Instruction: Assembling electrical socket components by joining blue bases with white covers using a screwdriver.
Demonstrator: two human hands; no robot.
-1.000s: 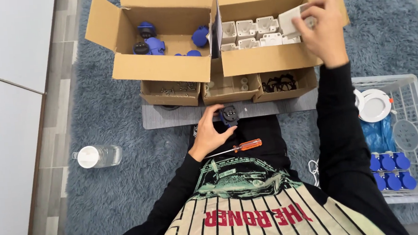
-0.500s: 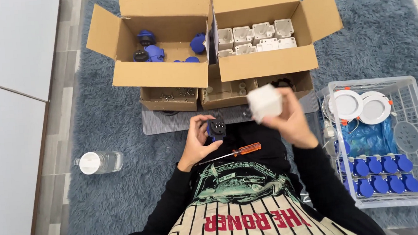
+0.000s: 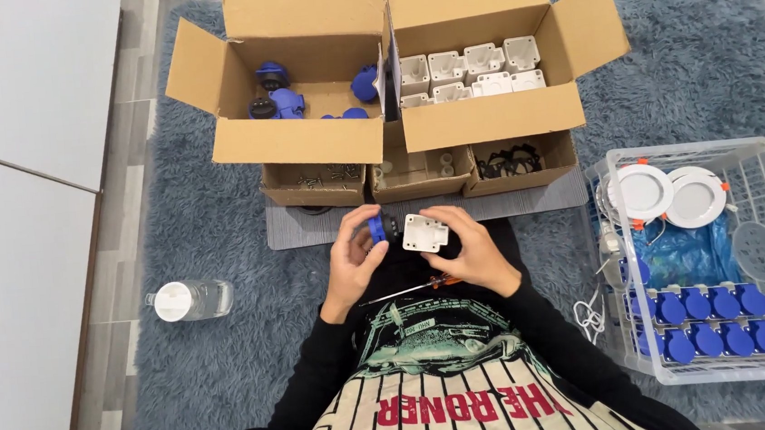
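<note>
Fingers [image 3: 360, 255] of the left hand [image 3: 354, 263] curled closed around a round blue plastic socket with a black collar [image 3: 379, 229], thumb on the near side, fingertips wrapping the far side. Fingers [image 3: 456, 227] of the right hand [image 3: 472, 253] half closed about a small square white plastic enclosure [image 3: 425, 233], gripped by its edges, back face up toward the camera. Both parts held above the lap, touching or just short of touching, between the two sets of fingertips. Step in hand, by judgement: mating the socket to the enclosure. Next move likely calls for squaring the socket's collar to the enclosure's side opening, then pressing straight in along one line. Socket's long axis roughly level, running left to right, inner end pointing right, toward the enclosure. Orange-handled screwdriver [image 3: 424, 285] lying below the wrists, on the lap. Open cardboard box of white enclosures [image 3: 484, 116] well beyond the fingertips.
</note>
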